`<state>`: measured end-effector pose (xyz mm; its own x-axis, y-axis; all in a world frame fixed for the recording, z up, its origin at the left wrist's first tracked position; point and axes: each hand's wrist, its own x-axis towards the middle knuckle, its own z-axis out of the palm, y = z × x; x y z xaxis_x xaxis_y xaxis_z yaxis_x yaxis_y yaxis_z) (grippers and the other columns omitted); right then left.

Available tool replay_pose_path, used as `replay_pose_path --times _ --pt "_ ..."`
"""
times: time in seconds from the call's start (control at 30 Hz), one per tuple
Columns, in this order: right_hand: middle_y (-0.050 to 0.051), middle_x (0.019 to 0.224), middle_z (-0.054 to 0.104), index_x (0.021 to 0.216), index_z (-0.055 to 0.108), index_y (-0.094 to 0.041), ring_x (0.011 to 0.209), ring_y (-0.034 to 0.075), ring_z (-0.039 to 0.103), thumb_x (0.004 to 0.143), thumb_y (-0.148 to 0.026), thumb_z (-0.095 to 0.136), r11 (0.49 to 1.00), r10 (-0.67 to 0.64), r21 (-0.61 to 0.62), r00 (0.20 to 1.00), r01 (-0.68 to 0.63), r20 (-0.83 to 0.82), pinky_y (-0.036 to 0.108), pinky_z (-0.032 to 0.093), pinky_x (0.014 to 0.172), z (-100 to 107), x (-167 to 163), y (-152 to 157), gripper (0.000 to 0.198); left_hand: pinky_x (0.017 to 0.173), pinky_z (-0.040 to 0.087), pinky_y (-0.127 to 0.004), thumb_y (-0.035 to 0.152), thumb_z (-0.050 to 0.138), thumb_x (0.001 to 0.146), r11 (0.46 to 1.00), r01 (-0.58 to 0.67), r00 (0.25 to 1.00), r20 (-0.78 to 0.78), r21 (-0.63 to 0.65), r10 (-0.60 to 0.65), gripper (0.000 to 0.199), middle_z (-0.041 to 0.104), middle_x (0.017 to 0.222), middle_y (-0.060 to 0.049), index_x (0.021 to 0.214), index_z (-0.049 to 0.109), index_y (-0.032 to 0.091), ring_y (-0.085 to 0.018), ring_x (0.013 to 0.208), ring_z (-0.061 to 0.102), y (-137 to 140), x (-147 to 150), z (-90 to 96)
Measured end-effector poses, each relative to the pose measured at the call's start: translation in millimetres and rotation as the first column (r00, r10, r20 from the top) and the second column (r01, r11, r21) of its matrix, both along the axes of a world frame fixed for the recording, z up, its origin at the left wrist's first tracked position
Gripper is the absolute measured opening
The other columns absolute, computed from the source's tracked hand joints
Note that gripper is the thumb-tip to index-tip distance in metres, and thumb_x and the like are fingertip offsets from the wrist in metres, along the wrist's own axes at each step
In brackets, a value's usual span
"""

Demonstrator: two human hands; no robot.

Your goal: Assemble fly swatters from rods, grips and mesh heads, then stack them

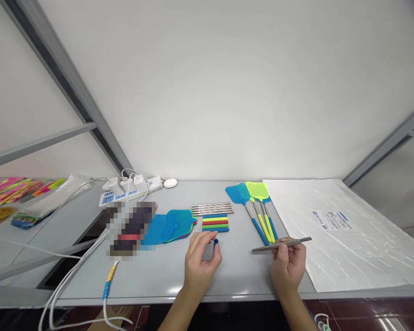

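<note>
Between the thumb and fingers of my left hand (197, 262) is a short blue handle sleeve (215, 247), held upright with its open end up. My right hand (290, 269) grips a long grey file-like metal bar (264, 248), nearly level. Just beyond my left hand lies a row of coloured handle sleeves (215, 221) in blue, yellow, red and green. Several thin metal rods (212, 209) lie behind them. Loose blue fly swatter heads (179, 224) are stacked to the left. Beyond my right hand rest several whole fly swatters (258, 214), blue and yellow-green.
A white wrapped sheet (345, 248) with a label covers the right side of the table (152, 280). At the back left stands a power strip (131, 192) with plugs. White cables (77, 271) run over the left edge, near a blurred-out object (133, 230).
</note>
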<state>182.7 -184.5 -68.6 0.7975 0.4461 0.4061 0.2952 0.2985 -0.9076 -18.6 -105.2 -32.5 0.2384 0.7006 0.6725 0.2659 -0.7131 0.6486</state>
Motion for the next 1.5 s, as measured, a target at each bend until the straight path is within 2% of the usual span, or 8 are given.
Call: replay_pose_path --times 0.33,0.53,0.9,1.03,1.13,1.23,1.33,1.5 --pt "-0.003 0.071 0.051 0.092 0.048 -0.022 0.051 0.011 0.046 0.091 -0.026 0.048 0.949 0.166 0.255 0.981 -0.186 0.098 0.027 0.039 0.049 71.1 -24.9 24.4 0.005 0.079 0.047 -0.029 0.016 0.050 0.090 0.945 0.131 0.987 -0.053 -0.299 -0.153 0.017 0.056 0.100 -0.006 0.103 0.058 0.021 -0.016 0.089 0.056 -4.9 2.3 0.4" --pt "0.001 0.081 0.054 0.095 0.049 -0.022 0.060 0.012 0.050 0.091 -0.025 0.046 0.906 0.409 0.000 0.874 -0.424 0.262 0.028 0.042 0.054 86.1 -38.7 54.9 0.005 0.080 0.046 -0.030 0.022 0.048 0.093 0.908 0.185 0.965 -0.104 -0.376 -0.240 0.017 0.060 0.098 -0.005 0.108 0.056 0.022 -0.017 0.090 0.057 -7.0 2.5 4.3" --pt "-0.001 0.074 0.054 0.091 0.050 -0.023 0.061 0.014 0.051 0.088 -0.020 0.048 0.823 0.568 -0.369 0.614 -0.432 0.548 0.027 0.041 0.055 104.0 -38.8 56.7 0.004 0.083 0.045 -0.034 0.022 0.046 0.094 0.916 0.192 0.972 -0.059 -0.353 -0.227 0.020 0.064 0.101 -0.007 0.110 0.057 0.022 -0.020 0.095 0.056 -5.0 -0.3 3.5" --pt "0.002 0.083 0.057 0.090 0.053 -0.022 0.074 0.016 0.053 0.088 -0.020 0.052 0.630 0.776 -0.554 0.461 -0.545 0.430 0.030 0.045 0.066 118.7 -46.2 58.1 0.004 0.083 0.045 -0.033 0.020 0.044 0.095 0.920 0.192 0.978 -0.014 -0.341 -0.209 0.019 0.064 0.103 -0.007 0.109 0.057 0.022 -0.020 0.095 0.057 -4.3 -0.4 4.3" --pt "0.005 0.097 0.058 0.100 0.056 -0.023 0.093 0.020 0.054 0.088 -0.022 0.054 0.560 0.828 -0.468 0.484 -0.684 0.284 0.034 0.045 0.080 126.2 -51.3 55.2 0.011 0.084 0.045 -0.033 0.020 0.045 0.094 0.928 0.177 0.981 -0.019 -0.329 -0.194 0.020 0.064 0.103 -0.006 0.110 0.057 0.022 -0.020 0.096 0.056 -4.7 -1.0 5.4" --pt "0.003 0.087 0.058 0.096 0.058 -0.023 0.080 0.016 0.055 0.094 -0.028 0.048 0.500 0.856 -0.346 0.513 -0.794 0.059 0.029 0.045 0.070 127.7 -57.7 52.8 0.011 0.083 0.044 -0.033 0.020 0.048 0.093 0.925 0.177 0.976 -0.062 -0.337 -0.210 0.017 0.065 0.100 -0.006 0.106 0.059 0.022 -0.020 0.095 0.056 -5.2 -0.5 6.2" --pt "-0.002 0.066 0.049 0.082 0.055 -0.021 0.060 0.012 0.045 0.097 -0.033 0.043 0.506 0.833 -0.223 0.539 -0.833 -0.125 0.025 0.039 0.057 121.1 -67.4 56.4 0.023 0.082 0.043 -0.032 0.018 0.048 0.093 0.914 0.177 0.971 -0.086 -0.366 -0.222 0.012 0.064 0.094 -0.005 0.096 0.059 0.021 -0.020 0.092 0.055 -4.6 1.6 6.7" --pt "-0.008 0.054 0.031 0.080 0.051 -0.021 0.049 0.010 0.029 0.097 -0.040 0.044 0.622 0.748 -0.086 0.623 -0.779 -0.229 0.023 0.030 0.048 108.1 -79.4 66.4 0.026 0.083 0.044 -0.032 0.018 0.048 0.093 0.902 0.183 0.968 -0.089 -0.392 -0.235 0.014 0.065 0.098 -0.005 0.100 0.061 0.021 -0.020 0.095 0.055 -2.8 3.8 5.7"
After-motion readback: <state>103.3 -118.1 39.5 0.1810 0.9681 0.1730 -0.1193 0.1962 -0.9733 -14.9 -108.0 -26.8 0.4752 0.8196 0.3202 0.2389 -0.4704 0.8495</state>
